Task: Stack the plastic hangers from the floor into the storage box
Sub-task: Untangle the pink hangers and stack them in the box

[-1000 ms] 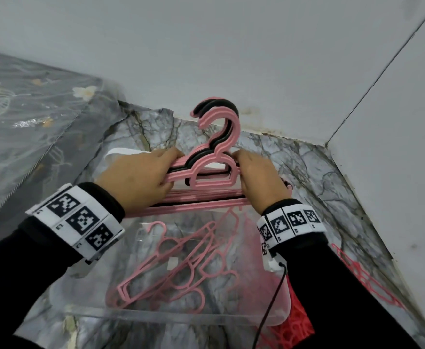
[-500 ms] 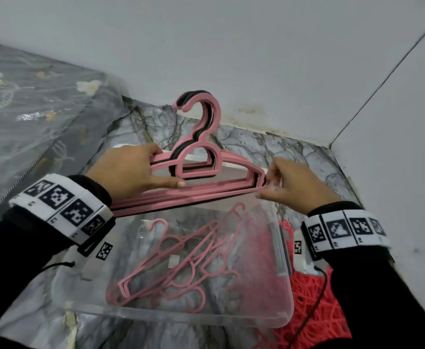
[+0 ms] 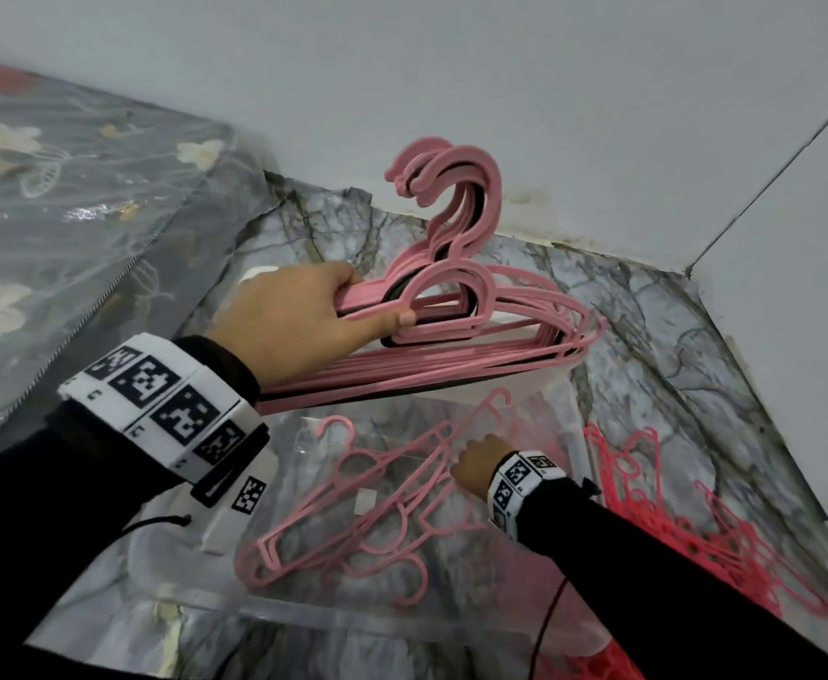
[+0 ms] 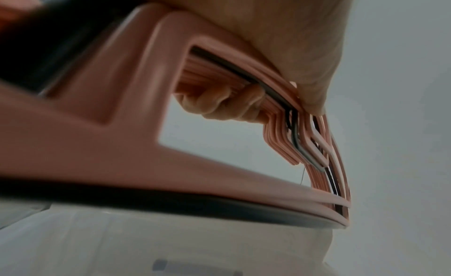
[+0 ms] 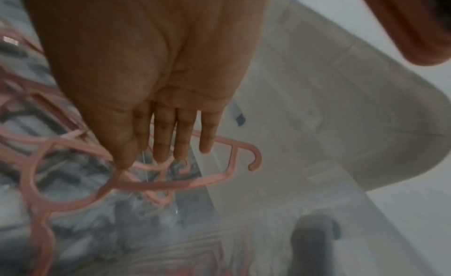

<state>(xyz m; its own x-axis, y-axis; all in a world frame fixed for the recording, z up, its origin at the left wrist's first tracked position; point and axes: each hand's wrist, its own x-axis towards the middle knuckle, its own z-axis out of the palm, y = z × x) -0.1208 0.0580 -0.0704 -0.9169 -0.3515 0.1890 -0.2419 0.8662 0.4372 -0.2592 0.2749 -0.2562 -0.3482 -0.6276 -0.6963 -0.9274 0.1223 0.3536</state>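
My left hand (image 3: 377, 309) grips a bundle of pink hangers (image 3: 476, 346), with a black one among them, by the neck. It holds the bundle above the far edge of the clear storage box (image 3: 353, 618). In the left wrist view my fingers (image 4: 219, 104) curl round the hanger bundle (image 4: 122, 145). My right hand (image 3: 468, 461) is down inside the box, and its straight fingers (image 5: 171, 145) touch the thin pink hangers (image 3: 353, 522) that lie loosely on the bottom. One of those loose hangers (image 5: 219, 178) shows its small hook just past my fingertips.
A pile of red hangers (image 3: 686, 527) lies on the marbled floor (image 3: 647, 326) right of the box. A floral zipped cover (image 3: 59, 213) rises at the left. White walls (image 3: 451, 66) meet in a corner close behind.
My right hand has let go of the bundle's right end and dropped into the box. The left hand now holds the bundle alone, its hooks raised a little.
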